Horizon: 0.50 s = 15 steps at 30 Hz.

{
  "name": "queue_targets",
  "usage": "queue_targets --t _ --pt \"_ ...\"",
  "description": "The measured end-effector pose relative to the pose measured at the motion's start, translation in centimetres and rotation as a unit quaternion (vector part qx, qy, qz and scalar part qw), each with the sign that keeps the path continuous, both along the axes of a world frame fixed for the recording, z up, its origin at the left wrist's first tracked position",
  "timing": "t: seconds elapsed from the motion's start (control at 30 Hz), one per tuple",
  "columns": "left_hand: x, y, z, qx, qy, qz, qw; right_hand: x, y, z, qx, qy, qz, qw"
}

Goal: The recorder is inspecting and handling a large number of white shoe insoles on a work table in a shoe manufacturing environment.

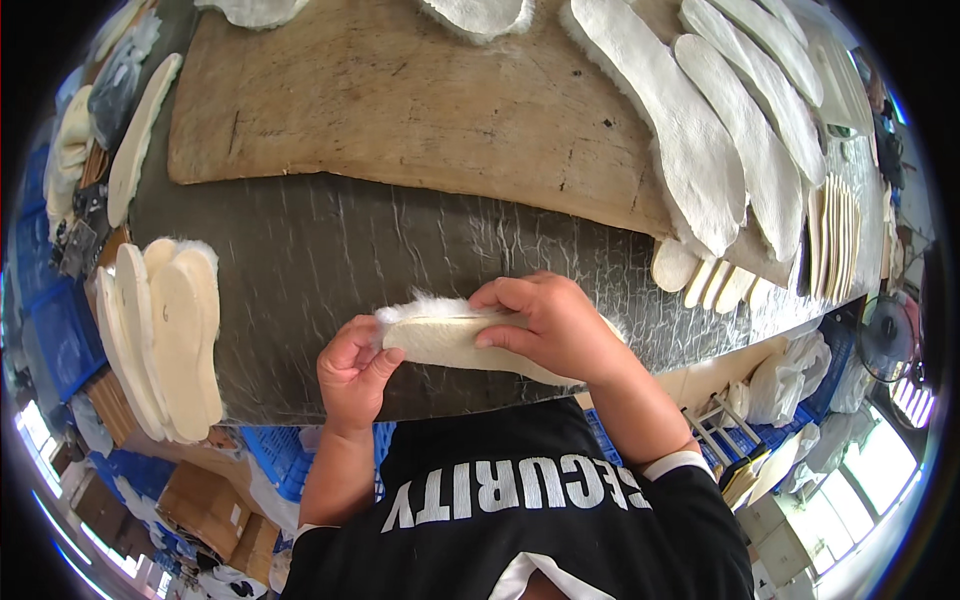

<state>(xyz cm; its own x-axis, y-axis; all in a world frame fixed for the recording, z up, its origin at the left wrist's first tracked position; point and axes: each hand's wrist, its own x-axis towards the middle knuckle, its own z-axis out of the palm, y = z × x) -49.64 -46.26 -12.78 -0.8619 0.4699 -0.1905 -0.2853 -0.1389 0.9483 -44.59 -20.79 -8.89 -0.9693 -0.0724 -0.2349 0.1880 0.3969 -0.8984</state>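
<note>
1. My left hand (352, 372) pinches the heel end of a cream insole (450, 338), thumb and fingers closed tight on its edge, fleece side turned away from me.
2. My right hand (545, 325) lies over the middle of the same insole, fingers curled down across its top edge and pressed against the smooth face, thumb along the lower side; the toe end runs out of sight under my palm.
3. The insole sits between my two sets of fingers, held just above the dark, scored work mat (330, 250), with a tuft of white fleece (425, 305) showing just beyond my left fingertips.
4. Well to the left of my left fingers, a fanned stack of finished insoles (165, 340) rests at the mat's edge, smooth sides up.
5. Beyond my fingertips, a worn wooden board (400, 100) covers the far part of the bench.
6. Up and to the right of my right fingers, long fleece-lined insole pieces (690, 140) lie overlapping on the board, and a row of thin insoles on edge (830, 235) stands past them.
7. Just right of my right knuckles, several small cream heel ends (700, 275) poke out from under that pile.
8. Below my wrists, blue plastic crates (275, 450) show under the bench edge.
</note>
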Motion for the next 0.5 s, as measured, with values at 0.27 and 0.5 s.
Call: queue_targets --t 0.27,0.5 --pt "0.0 0.3 1.0 -0.01 -0.043 0.002 0.999 0.2 -1.8 -1.2 0.039 0.029 -0.015 0.999" --pt "-0.9 2.3 2.9 -0.091 0.174 -0.005 0.981 0.4 0.4 -3.2 -0.495 -0.268 -0.184 0.806"
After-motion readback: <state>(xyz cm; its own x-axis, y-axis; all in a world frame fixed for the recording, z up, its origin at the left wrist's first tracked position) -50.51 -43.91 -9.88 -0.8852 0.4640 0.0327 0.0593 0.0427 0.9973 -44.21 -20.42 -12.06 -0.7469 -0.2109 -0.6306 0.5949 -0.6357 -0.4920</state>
